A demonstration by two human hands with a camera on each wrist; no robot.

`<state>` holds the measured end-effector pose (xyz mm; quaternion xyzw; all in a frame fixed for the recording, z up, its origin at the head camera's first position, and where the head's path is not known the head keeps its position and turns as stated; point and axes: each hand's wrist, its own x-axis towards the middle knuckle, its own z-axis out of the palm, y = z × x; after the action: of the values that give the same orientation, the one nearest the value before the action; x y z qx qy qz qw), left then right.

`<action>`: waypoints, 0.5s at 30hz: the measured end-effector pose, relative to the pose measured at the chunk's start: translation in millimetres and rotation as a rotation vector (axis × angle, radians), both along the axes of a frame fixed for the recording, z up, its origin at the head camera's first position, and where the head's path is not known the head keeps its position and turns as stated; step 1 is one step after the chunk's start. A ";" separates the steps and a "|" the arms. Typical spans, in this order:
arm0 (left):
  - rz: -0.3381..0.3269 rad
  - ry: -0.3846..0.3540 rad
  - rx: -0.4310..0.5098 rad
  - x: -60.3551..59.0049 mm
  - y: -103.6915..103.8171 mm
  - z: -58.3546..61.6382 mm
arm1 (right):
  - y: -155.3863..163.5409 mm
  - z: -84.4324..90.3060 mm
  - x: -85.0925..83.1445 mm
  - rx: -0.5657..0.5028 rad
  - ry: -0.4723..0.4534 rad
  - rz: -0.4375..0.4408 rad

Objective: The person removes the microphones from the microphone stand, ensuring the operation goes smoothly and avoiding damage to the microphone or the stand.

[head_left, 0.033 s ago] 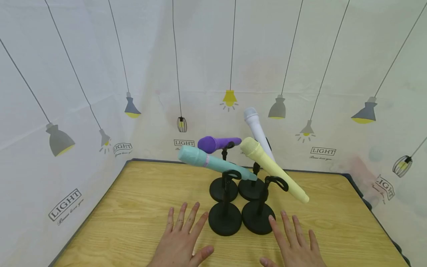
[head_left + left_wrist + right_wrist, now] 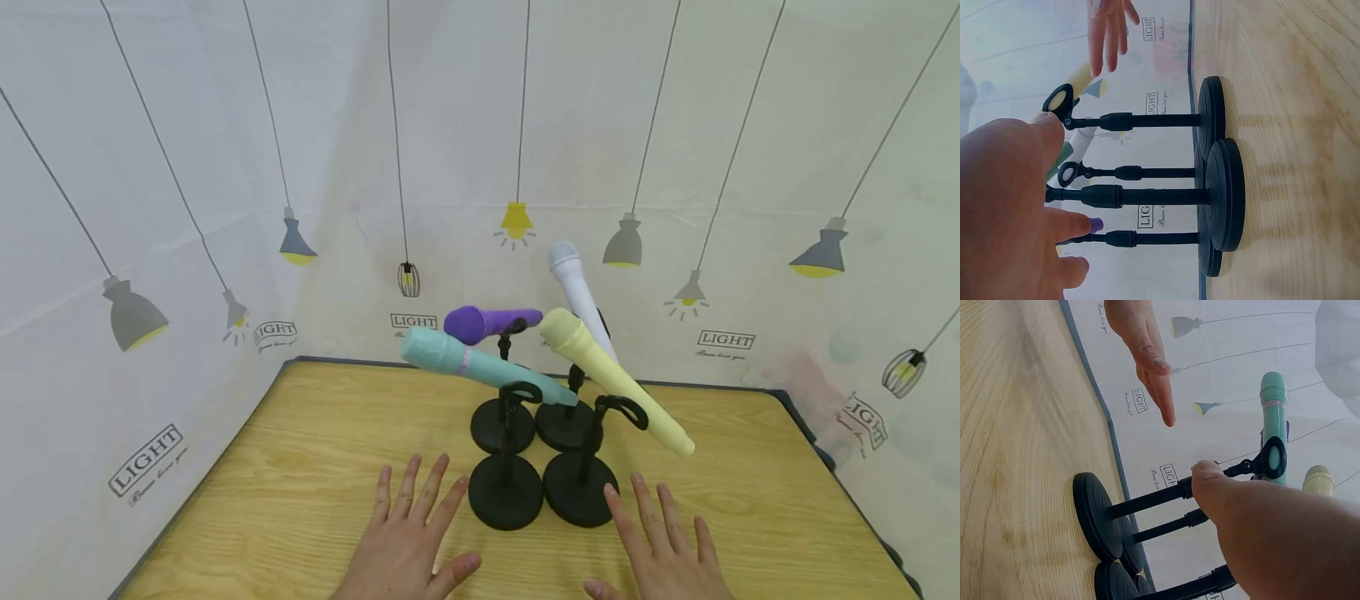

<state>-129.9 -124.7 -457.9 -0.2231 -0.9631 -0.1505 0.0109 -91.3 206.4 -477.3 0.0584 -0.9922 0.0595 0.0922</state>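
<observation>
Several microphones rest in clips on black desk stands. The teal microphone is front left and the yellow one front right. Behind them are the purple microphone and the white one. My left hand, fingers straight and spread, is held over the table to the left of the front left stand. On the other side, my right hand also spreads straight fingers, beside the front right stand. Neither hand holds anything. Both wrist views show the hands raised off the tabletop.
The round bases stand close together on a wooden table. A pale cloth backdrop printed with lamps rises behind the table and along its sides. The yellow microphone's tail reaches out to the right, above the right hand's fingers in the head view.
</observation>
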 end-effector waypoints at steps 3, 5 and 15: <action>-0.005 0.016 -0.004 0.1 0.1 -0.3 | 0.4 -0.1 -0.1 -0.004 -0.015 -0.001; -0.012 0.024 -0.004 0.0 0.3 -0.6 | 1.1 0.3 0.0 -0.008 -0.024 0.002; -0.092 0.005 -0.014 -3.6 -3.1 0.0 | 4.4 16.6 -5.1 -0.067 -0.040 0.056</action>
<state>-133.5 -127.9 -457.8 -0.2676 -0.9528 -0.1435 0.0047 -96.4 210.9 -460.7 0.0819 -0.9893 0.0966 0.0726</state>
